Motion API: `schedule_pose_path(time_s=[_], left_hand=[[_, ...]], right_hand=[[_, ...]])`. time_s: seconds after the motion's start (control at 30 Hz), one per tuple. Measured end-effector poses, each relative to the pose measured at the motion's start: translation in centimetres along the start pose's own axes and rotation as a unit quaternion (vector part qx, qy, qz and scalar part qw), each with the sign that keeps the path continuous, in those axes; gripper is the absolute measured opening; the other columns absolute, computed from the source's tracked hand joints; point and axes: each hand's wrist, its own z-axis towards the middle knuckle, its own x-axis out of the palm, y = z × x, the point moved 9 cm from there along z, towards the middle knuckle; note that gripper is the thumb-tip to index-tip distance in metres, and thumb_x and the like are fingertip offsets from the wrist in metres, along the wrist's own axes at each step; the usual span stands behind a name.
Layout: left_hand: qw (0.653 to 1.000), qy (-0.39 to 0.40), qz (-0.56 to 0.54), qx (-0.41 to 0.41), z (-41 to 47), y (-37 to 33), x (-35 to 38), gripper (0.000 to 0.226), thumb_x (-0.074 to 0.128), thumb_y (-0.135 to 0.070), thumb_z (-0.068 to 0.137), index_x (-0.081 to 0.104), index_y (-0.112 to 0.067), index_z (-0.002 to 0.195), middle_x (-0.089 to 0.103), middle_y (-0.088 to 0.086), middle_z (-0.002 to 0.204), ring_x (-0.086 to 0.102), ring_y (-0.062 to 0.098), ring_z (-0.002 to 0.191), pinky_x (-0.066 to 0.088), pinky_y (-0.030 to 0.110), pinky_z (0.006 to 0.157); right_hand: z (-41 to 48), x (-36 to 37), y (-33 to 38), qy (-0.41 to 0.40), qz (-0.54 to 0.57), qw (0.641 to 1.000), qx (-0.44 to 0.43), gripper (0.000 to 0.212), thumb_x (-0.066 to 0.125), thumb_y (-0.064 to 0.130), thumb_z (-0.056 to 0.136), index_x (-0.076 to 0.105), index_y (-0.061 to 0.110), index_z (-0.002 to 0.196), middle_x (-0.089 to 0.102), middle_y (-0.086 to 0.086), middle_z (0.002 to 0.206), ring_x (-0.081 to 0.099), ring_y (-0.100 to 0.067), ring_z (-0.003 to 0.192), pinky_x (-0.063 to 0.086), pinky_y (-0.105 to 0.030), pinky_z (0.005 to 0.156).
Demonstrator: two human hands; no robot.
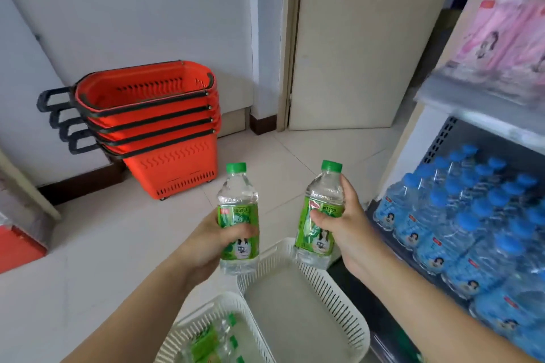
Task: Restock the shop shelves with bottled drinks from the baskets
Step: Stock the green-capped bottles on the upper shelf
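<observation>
Left hand: the left hand [211,242] grips a lime soda bottle [238,215] around its green label, fingers curled across the front, holding it upright above the tiled floor [103,244].
Right hand: the right hand [346,224] is wrapped around a second lime soda bottle [322,212], thumb on the label, fingers behind the clear shoulder; this bottle tilts slightly to the right.
Bottles: both carry green caps and clear liquid, held side by side but apart, over the far edge of a white basket [298,321].
Baskets: the white slotted basket sits on the floor just below the hands, and its bare bottom shows. A second white basket [203,315] touches its near-left corner and holds more green-labelled bottles [206,342] lying on their sides.
Shelves: to the right, a shop shelf [483,119] stands beside the baskets. Its lower level is packed with rows of blue-capped water bottles [472,215]; the level above carries pink packets [507,38], blurred.
Background: a stack of orange shopping baskets [165,127] with dark handles stands against the white wall, left of a closed cream door [368,38].
Left edge: something red sits low by the wall, cut off by the frame.
</observation>
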Motion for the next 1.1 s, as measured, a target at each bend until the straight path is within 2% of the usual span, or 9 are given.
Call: schedule_pose_path(time_s=[0.1, 0.27, 0.43, 0.67, 0.73, 0.8, 0.9, 1.0, 1.1], left_hand=[[1.000, -0.005, -0.006, -0.002, -0.9, -5.5, 0.5, 0.068, 0.077, -0.022, 0.043, 0.055, 0.000, 0.103, 0.062, 0.016, 0.084, 0.062, 0.027, 0.077, 0.053, 0.037, 0.071], [0.999, 0.006, 0.035, 0.016, -3.8, -17.3, 2.5, 0.062, 0.079, -0.019, 0.043, 0.057, -0.006, 0.100, 0.063, 0.012, 0.081, 0.063, 0.025, 0.076, 0.054, 0.037, 0.072], [0.997, 0.011, 0.065, 0.042, -7.3, -29.4, 5.2, 0.052, 0.079, -0.012, 0.051, 0.058, -0.011, 0.099, 0.066, 0.009, 0.082, 0.066, 0.023, 0.078, 0.055, 0.036, 0.073], [0.988, 0.041, 0.115, 0.093, -11.6, -43.9, 10.3, 0.062, 0.082, -0.017, 0.049, 0.059, -0.009, 0.106, 0.068, 0.009, 0.085, 0.067, 0.024, 0.080, 0.054, 0.040, 0.074], [0.984, 0.045, 0.135, 0.112, -12.5, -47.2, 12.1, 0.059, 0.083, -0.021, 0.048, 0.061, -0.010, 0.102, 0.068, 0.010, 0.085, 0.067, 0.027, 0.082, 0.055, 0.045, 0.078], [0.978, 0.047, 0.156, 0.134, -13.2, -50.4, 14.4, 0.057, 0.082, -0.027, 0.045, 0.063, -0.011, 0.096, 0.069, 0.009, 0.083, 0.068, 0.029, 0.082, 0.055, 0.048, 0.082], [0.968, 0.066, 0.174, 0.169, -14.2, -54.1, 18.6, 0.057, 0.081, -0.031, 0.042, 0.063, -0.013, 0.093, 0.071, 0.009, 0.082, 0.069, 0.030, 0.084, 0.056, 0.045, 0.081], [0.964, 0.083, 0.161, 0.194, -14.8, -56.5, 22.9, 0.070, 0.082, -0.030, 0.040, 0.061, -0.009, 0.103, 0.071, 0.014, 0.091, 0.069, 0.033, 0.089, 0.056, 0.044, 0.080], [0.960, 0.088, 0.150, 0.219, -15.1, -58.2, 27.1, 0.071, 0.086, -0.028, 0.044, 0.061, -0.010, 0.108, 0.072, 0.011, 0.095, 0.070, 0.028, 0.090, 0.056, 0.042, 0.081]], right_hand=[[-0.2, 0.9, 5.5, 0.004, -0.011, 1.000, 0.005, 0.081, 0.062, -0.009, 0.081, 0.033, 0.041, 0.137, 0.059, 0.004, 0.115, 0.059, -0.010, 0.098, 0.049, -0.026, 0.072], [-2.7, 2.5, 16.7, 0.002, -0.015, 1.000, 0.008, 0.084, 0.063, -0.009, 0.081, 0.029, 0.040, 0.141, 0.057, 0.002, 0.120, 0.058, -0.019, 0.107, 0.049, -0.039, 0.090], [-5.9, 3.1, 28.1, -0.007, -0.017, 1.000, -0.019, 0.081, 0.064, -0.009, 0.080, 0.034, 0.041, 0.136, 0.059, 0.002, 0.117, 0.060, -0.012, 0.097, 0.049, -0.029, 0.074], [-10.4, 1.8, 43.3, -0.008, -0.025, 0.995, -0.093, 0.079, 0.065, -0.007, 0.081, 0.033, 0.044, 0.131, 0.058, 0.011, 0.110, 0.058, -0.003, 0.093, 0.049, -0.026, 0.077], [-11.5, 0.8, 46.5, -0.009, -0.023, 0.993, -0.113, 0.081, 0.065, -0.008, 0.081, 0.031, 0.039, 0.138, 0.059, 0.010, 0.111, 0.059, -0.005, 0.095, 0.050, -0.032, 0.085], [-12.5, -0.5, 49.2, -0.011, -0.022, 0.991, -0.131, 0.083, 0.065, -0.008, 0.080, 0.030, 0.036, 0.141, 0.059, 0.010, 0.112, 0.061, -0.006, 0.097, 0.051, -0.031, 0.084], [-14.1, -3.1, 52.7, -0.026, -0.028, 0.987, -0.158, 0.085, 0.068, -0.005, 0.079, 0.029, 0.036, 0.143, 0.057, 0.007, 0.125, 0.059, -0.009, 0.106, 0.050, -0.029, 0.089], [-16.0, -6.6, 56.1, -0.056, -0.051, 0.979, -0.192, 0.088, 0.071, 0.003, 0.080, 0.024, 0.041, 0.144, 0.035, 0.020, 0.137, 0.039, -0.005, 0.124, 0.034, -0.028, 0.104], [-17.7, -10.5, 58.7, -0.089, -0.042, 0.971, -0.218, 0.089, 0.072, 0.005, 0.079, 0.023, 0.045, 0.142, 0.032, 0.018, 0.142, 0.034, -0.010, 0.132, 0.030, -0.037, 0.111]])
